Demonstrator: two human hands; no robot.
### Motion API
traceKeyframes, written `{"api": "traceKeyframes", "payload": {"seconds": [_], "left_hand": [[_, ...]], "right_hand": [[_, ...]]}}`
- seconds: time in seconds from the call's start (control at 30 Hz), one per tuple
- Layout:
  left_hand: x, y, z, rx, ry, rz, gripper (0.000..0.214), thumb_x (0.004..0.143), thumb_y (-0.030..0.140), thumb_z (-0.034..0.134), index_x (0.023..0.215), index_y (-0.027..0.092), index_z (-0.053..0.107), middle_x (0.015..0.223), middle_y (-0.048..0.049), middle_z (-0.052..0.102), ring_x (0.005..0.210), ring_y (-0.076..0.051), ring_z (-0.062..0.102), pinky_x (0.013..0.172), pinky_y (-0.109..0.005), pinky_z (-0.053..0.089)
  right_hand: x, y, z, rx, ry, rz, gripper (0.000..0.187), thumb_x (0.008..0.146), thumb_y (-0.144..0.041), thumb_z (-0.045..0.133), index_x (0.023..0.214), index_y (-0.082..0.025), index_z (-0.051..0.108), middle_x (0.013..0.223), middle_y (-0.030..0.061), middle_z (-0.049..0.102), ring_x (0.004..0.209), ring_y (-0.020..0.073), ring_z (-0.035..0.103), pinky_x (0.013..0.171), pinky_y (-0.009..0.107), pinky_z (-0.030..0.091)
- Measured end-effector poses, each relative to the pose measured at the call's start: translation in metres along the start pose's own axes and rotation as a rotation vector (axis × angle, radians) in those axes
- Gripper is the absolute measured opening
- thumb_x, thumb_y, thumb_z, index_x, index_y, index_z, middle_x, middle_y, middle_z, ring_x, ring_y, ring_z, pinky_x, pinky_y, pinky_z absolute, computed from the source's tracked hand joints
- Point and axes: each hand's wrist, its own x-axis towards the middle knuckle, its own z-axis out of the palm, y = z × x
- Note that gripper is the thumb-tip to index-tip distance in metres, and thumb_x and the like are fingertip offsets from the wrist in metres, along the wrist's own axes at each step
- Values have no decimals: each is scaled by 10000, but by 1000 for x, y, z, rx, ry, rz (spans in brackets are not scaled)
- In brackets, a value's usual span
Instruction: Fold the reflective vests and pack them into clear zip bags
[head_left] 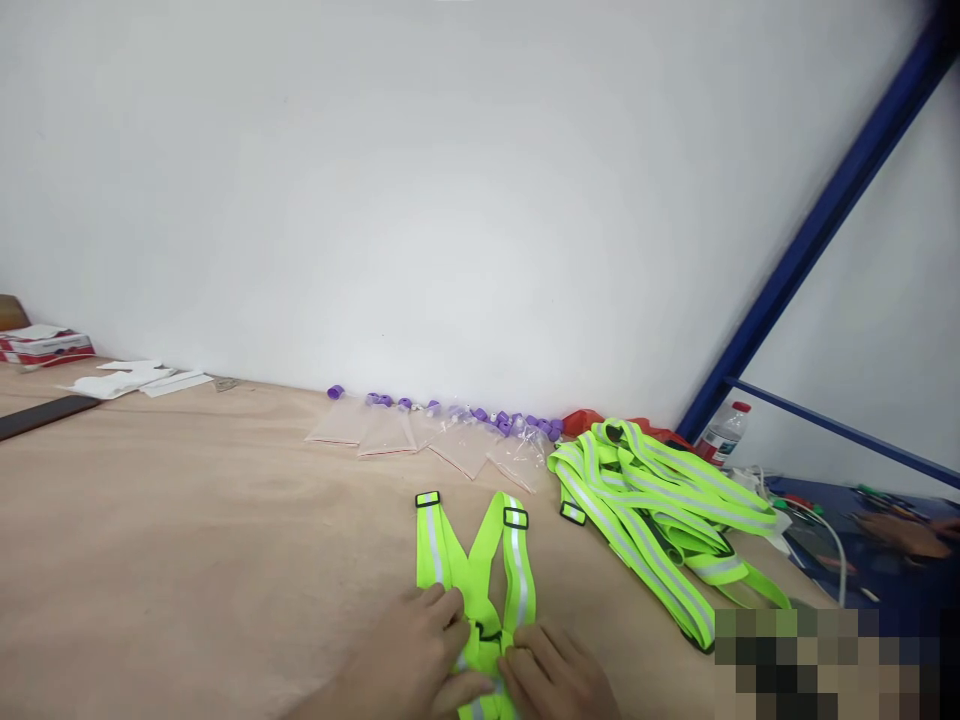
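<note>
A fluorescent yellow-green reflective vest point(472, 582) of elastic straps with silver stripes lies on the table in front of me. Its two upper straps spread in a V, each with a black slider buckle. My left hand point(412, 650) has curled fingers on the left strap, near the dark buckle where the straps meet. Just across from it, my right hand point(559, 675) grips the vest's right edge with bent fingers. The lower part of the vest is partly hidden by both hands and cut off by the frame.
A heap of similar reflective straps point(652, 500) lies to the right. Clear zip bags point(457, 442) and small purple pieces point(504, 424) line the wall. A bottle point(724, 435) stands by a blue metal post point(810, 220). White papers point(131, 380) lie far left. The lower right corner is pixelated.
</note>
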Motion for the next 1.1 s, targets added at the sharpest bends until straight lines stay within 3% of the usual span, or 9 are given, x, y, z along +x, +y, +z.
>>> {"api": "traceKeyframes", "payload": {"seconds": [0.07, 0.17, 0.37, 0.5, 0.57, 0.7, 0.8, 0.97, 1.1], "left_hand": [[-9, 2, 0, -12, -41, -13, 579, 839, 646, 647, 1189, 185, 660, 1157, -119, 684, 1012, -322, 643, 861, -429, 543], [-19, 2, 4, 0, -96, -71, 741, 860, 636, 624, 1445, 198, 504, 1411, -188, 567, 1204, -431, 576, 973, -569, 493], [-21, 9, 2, -20, -168, -169, 713, 916, 609, 555, 1506, 225, 439, 1508, -191, 468, 1378, -515, 390, 1027, -709, 390], [-19, 11, 2, -70, -80, -205, 630, 894, 458, 673, 1460, 239, 503, 1426, -165, 570, 1345, -461, 462, 1044, -647, 421], [-19, 10, 4, -90, -48, -211, 551, 918, 422, 646, 1429, 247, 537, 1387, -146, 605, 1303, -435, 513, 1036, -621, 441], [-19, 9, 5, -120, 31, -162, 418, 968, 381, 557, 1362, 245, 590, 1348, -115, 635, 1238, -401, 560, 1036, -591, 449], [-18, 8, 3, -143, 99, -124, 350, 982, 335, 514, 1303, 252, 626, 1285, -100, 666, 1186, -362, 594, 1037, -560, 455], [-16, 7, -6, -231, 136, -93, 303, 979, 256, 465, 1187, 260, 685, 1133, -66, 705, 1064, -272, 639, 995, -459, 488], [-13, 4, -10, -301, 155, -146, 247, 940, 246, 530, 1038, 297, 750, 1086, -38, 694, 1021, -244, 618, 904, -393, 505]], "right_hand": [[-4, -2, 8, 2, 64, 39, 334, 963, -134, 440, 645, -227, 485, 613, -1, 534, 558, 146, 529, 551, 291, 362], [-13, -4, 19, -1, 72, 52, 325, 978, -162, 439, 669, -225, 518, 614, 4, 531, 590, 157, 560, 555, 278, 390], [-16, -2, 4, 86, -90, 33, 266, 1017, -256, 432, 828, -202, 612, 735, 32, 643, 631, 149, 634, 543, 245, 449], [-14, 10, -22, 219, -203, 5, 391, 1002, -483, 476, 1193, -177, 623, 935, 86, 725, 754, 172, 700, 646, 224, 544], [-15, 19, -32, 214, -253, -47, 384, 974, -445, 553, 1273, -209, 599, 979, 77, 741, 811, 185, 720, 682, 223, 565], [-21, 30, -36, 124, -246, -111, 347, 964, -251, 551, 1307, -273, 600, 1105, 80, 754, 968, 208, 731, 808, 267, 583], [-24, 32, -30, 185, -293, -121, 369, 941, -210, 568, 1301, -280, 606, 1283, 81, 697, 1157, 215, 675, 947, 295, 557], [-23, 26, -18, 380, -428, 10, 460, 895, -458, 665, 1273, -201, 618, 1358, 132, 642, 1191, 235, 661, 944, 269, 565], [-22, 19, -14, 430, -400, 82, 538, 870, -472, 703, 1331, -218, 593, 1333, 128, 660, 1172, 243, 672, 924, 269, 571]]}}
